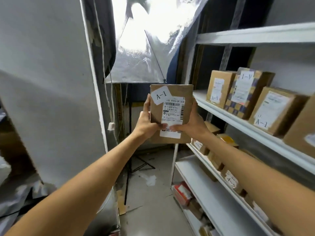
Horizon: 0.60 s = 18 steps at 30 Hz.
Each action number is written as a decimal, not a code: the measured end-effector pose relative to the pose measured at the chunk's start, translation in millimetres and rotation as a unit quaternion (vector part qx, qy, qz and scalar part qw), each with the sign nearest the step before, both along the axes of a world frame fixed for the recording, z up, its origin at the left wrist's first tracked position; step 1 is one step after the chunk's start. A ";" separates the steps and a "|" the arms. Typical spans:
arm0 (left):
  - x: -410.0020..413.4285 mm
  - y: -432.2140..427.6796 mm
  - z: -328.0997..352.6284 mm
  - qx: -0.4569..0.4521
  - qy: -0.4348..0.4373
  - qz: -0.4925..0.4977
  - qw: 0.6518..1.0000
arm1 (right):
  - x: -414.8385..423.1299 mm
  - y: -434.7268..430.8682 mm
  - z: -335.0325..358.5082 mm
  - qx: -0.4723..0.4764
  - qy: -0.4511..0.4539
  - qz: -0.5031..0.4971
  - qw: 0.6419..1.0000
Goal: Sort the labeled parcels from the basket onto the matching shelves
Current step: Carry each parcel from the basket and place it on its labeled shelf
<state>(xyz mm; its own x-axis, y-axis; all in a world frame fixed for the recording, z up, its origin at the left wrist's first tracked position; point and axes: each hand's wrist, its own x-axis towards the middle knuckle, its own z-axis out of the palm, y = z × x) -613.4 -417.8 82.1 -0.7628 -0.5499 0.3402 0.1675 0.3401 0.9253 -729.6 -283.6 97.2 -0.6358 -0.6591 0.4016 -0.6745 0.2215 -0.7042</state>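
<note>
A brown cardboard parcel (177, 92) with a white "A-1" sticker and a shipping label is held upright in front of me with both hands. My left hand (146, 121) grips its left edge, thumb on the front. My right hand (192, 121) grips its right edge, thumb across the lower label. To the right, a white shelf (238, 121) carries several upright parcels marked "A-1" (219, 87). The basket is out of view.
The white metal rack on the right has a lower shelf (202, 189) with several parcels, one marked "A-2" (231, 181). A silver softbox (141, 48) on a black stand (129, 167) is straight ahead. A grey fabric panel (47, 82) hangs on the left.
</note>
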 end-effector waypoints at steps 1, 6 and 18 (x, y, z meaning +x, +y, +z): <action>-13.7 -3.8 0.4 -0.003 0.003 -0.011 1.000 | -12.0 -4.0 0.7 0.000 -0.004 -0.006 1.000; -80.8 -27.1 6.2 0.000 0.005 -0.042 0.999 | -73.0 -25.8 14.7 -0.022 -0.017 -0.019 0.999; -218.1 -81.1 27.9 -0.019 0.024 -0.077 0.997 | -205.1 -65.8 24.7 -0.032 -0.011 -0.050 0.998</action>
